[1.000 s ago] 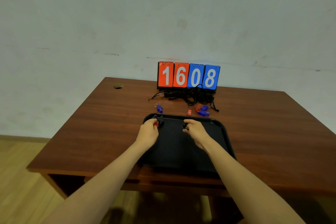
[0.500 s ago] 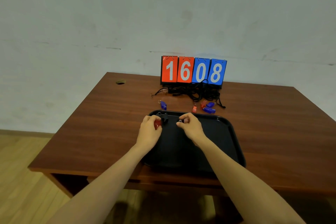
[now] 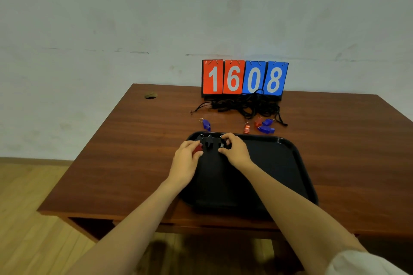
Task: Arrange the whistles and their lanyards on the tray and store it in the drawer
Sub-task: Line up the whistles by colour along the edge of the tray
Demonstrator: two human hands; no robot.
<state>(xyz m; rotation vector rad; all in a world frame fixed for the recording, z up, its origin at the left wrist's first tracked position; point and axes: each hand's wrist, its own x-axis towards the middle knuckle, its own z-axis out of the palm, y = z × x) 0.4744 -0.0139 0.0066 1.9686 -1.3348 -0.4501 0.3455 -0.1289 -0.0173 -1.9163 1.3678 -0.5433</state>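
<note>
Left hand [image 3: 186, 158] pinched a red whistle [image 3: 198, 148]; right hand [image 3: 234, 149] pinched a small dark one [image 3: 222, 144], both at the far left corner of the tray [image 3: 297, 163]. In the last second the hands had drawn closer, flanking a black whistle [image 3: 209, 142] already down, so a row looked started. Lanyards [image 3: 243, 107] and blue whistles [image 3: 266, 126] stayed on the table [image 3: 134, 152].

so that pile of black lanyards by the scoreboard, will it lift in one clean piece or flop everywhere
Probably floppy: the black lanyards lie as thin, limp, tangled cords on the table. Lifting one loop likely drags others along, since the strands overlap. They look light, and a strand near the blue whistles might tug those.
</note>
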